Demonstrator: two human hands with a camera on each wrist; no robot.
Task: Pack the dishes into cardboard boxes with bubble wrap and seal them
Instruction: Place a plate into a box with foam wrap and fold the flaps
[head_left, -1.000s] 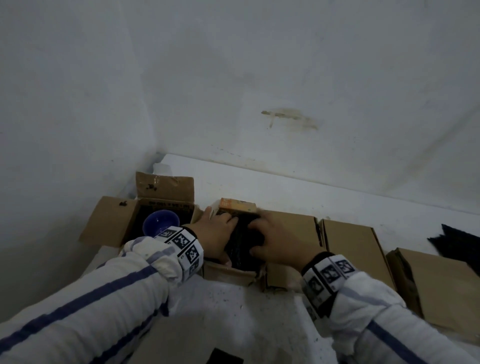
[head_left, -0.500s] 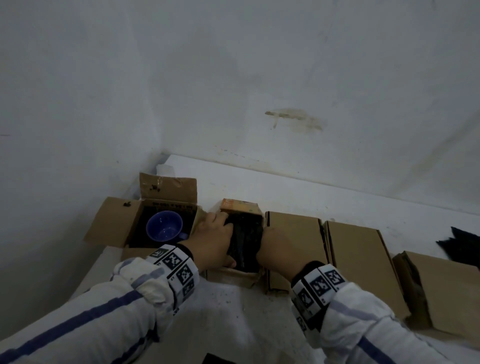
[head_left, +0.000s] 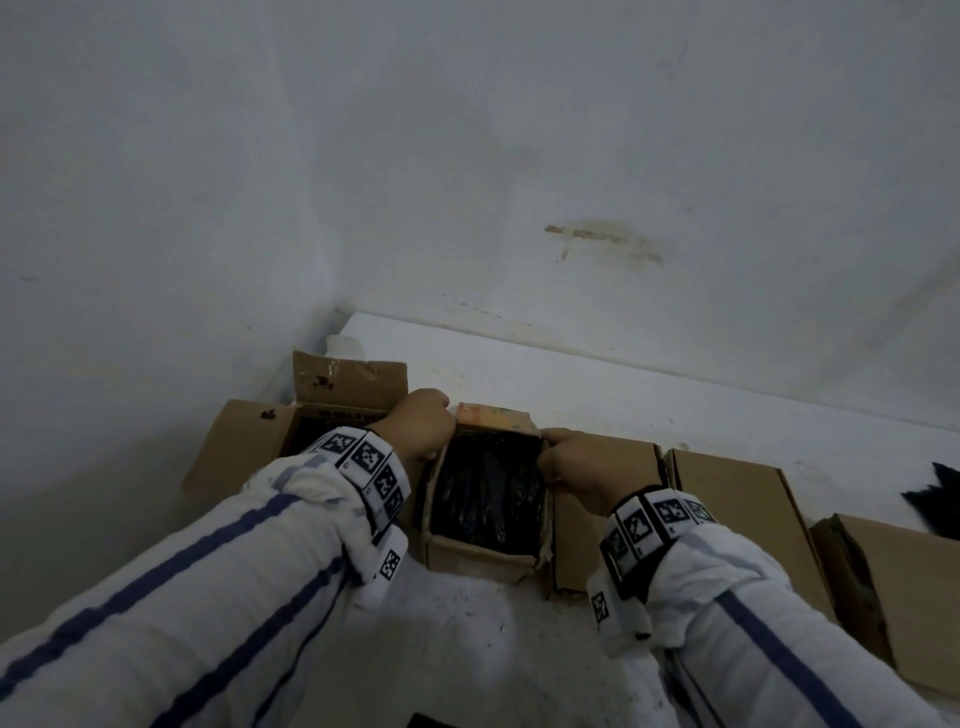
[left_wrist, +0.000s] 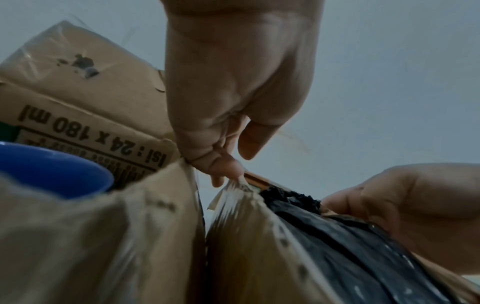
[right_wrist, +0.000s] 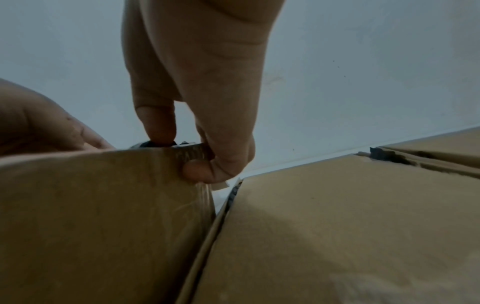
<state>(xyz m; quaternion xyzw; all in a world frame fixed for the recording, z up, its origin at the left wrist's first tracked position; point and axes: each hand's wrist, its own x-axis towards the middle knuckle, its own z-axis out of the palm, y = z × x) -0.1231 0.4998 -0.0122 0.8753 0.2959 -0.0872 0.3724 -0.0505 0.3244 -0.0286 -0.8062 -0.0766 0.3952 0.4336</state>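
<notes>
An open cardboard box (head_left: 478, 558) stands in the middle of the row, filled to the top with black wrap (head_left: 488, 493). My left hand (head_left: 426, 431) is at its far left corner, where the fingers (left_wrist: 226, 166) pinch the taped tip of the left flap (left_wrist: 239, 205). My right hand (head_left: 566, 462) is at the right side, with thumb and fingers (right_wrist: 197, 170) pinching the top edge of the right flap (right_wrist: 103, 205). A blue bowl (left_wrist: 52, 164) sits in the open box (head_left: 348, 384) to the left; my left arm hides it in the head view.
Closed cardboard boxes (head_left: 743, 519) line up to the right, touching side by side; another (head_left: 909, 597) lies nearer. A black heap (head_left: 935, 499) shows at the right edge. White walls meet in a corner behind the boxes. The white tabletop (head_left: 467, 649) is speckled in front.
Both hands have left the top of the black wrap and moved out to the box's sides, where they now pinch the flaps. My left arm now covers the blue bowl.
</notes>
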